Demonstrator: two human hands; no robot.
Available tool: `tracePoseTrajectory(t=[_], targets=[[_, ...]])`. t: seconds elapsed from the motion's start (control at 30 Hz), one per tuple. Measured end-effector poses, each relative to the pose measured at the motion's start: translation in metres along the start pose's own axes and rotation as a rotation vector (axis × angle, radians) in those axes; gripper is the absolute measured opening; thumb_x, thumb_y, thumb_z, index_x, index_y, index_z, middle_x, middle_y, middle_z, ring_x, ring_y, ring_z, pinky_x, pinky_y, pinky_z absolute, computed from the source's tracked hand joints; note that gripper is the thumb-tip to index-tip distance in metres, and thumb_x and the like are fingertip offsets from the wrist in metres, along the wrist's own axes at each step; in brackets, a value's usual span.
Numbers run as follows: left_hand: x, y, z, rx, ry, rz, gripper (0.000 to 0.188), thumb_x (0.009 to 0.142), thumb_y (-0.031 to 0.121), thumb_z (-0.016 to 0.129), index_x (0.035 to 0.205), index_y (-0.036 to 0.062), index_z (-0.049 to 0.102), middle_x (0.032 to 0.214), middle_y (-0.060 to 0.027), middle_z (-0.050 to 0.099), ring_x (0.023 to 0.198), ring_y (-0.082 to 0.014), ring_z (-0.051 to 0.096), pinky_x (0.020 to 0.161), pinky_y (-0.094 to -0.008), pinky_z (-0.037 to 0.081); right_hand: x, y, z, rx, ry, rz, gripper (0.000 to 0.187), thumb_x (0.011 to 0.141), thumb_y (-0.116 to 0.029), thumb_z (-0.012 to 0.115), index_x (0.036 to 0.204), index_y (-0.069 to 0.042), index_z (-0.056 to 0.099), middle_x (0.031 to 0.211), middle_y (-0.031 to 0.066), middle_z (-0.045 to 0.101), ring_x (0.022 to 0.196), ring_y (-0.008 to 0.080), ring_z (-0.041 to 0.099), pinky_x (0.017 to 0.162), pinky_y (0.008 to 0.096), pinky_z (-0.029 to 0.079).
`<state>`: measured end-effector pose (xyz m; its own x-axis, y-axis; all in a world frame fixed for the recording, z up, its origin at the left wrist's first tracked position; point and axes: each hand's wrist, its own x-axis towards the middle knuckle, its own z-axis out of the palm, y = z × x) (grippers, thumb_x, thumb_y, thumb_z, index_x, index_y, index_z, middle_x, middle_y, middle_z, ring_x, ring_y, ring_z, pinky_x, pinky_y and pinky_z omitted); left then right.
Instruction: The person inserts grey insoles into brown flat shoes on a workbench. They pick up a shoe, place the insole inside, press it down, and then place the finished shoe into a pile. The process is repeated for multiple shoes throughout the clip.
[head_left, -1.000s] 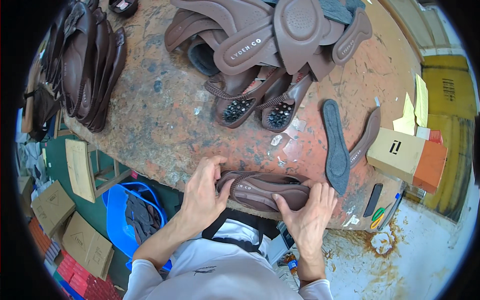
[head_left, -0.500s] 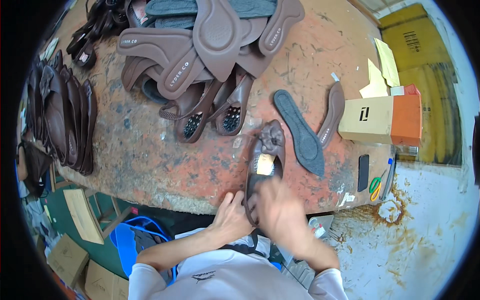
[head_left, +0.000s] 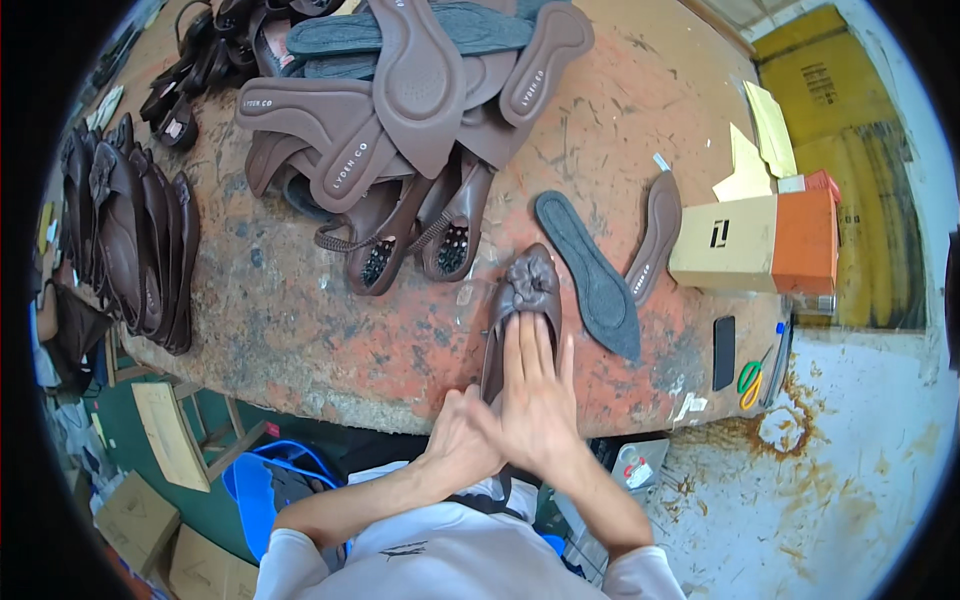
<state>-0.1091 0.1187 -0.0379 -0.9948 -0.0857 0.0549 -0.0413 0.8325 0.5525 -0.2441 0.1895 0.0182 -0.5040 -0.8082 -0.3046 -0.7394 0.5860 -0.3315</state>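
— What's the surface like?

— A worn, reddish tabletop, scratched and stained, with a speckled concrete floor beyond its right edge.

— And nearest the person?

— Both hands meet at the near edge. The right hand lies flat, fingers stretched out and pressed down on a brown shoe; its grip is released, palm on the shoe rather than closed around it. The left hand is tucked against the shoe's heel end under the right wrist; whether its grip is clenched I cannot tell.

— Where does the shoe sit?

— On the tabletop at the near edge, toe pointing away, a gathered bow on the toe showing past the fingertips.

— What's beside it?

— Just to the right, a dark grey insole and a brown insole. Farther right, a cardboard box with an orange end, a black phone and green-handled scissors.

— Farther off?

— Two studded brown shoes, then a heap of brown insoles. At the left edge, a row of brown shoes standing packed together.
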Motion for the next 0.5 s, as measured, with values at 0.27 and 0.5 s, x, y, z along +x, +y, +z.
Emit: tracePoseTrajectory(t=[0.27, 0.5], targets=[[0.008, -0.002, 0.011, 0.032, -0.171, -0.076, 0.053, 0.089, 0.049, 0.075, 0.128, 0.0118, 0.075, 0.131, -0.0141, 0.070, 0.105, -0.0386, 0.059, 0.083, -0.0553, 0.043, -0.002, -0.002, 0.005, 0.023, 0.202, -0.041, 0.110, 0.098, -0.070, 0.060, 0.153, 0.023, 0.037, 0.160, 0.0438, 0.039, 0.154, 0.0590, 0.032, 0.128, 0.0731, 0.012], [0.012, 0.007, -0.003, -0.064, 0.040, -0.072, 0.045, 0.099, 0.055, 0.069, 0.116, 0.0133, 0.077, 0.106, -0.0068, 0.072, 0.102, -0.0350, 0.060, 0.079, -0.0487, 0.041, 0.054, 0.007, 0.010, -0.144, 0.282, -0.056, 0.088, 0.102, -0.063, 0.060, 0.130, 0.021, 0.057, 0.139, 0.0417, 0.057, 0.143, 0.0514, 0.048, 0.130, 0.0670, 0.013]])
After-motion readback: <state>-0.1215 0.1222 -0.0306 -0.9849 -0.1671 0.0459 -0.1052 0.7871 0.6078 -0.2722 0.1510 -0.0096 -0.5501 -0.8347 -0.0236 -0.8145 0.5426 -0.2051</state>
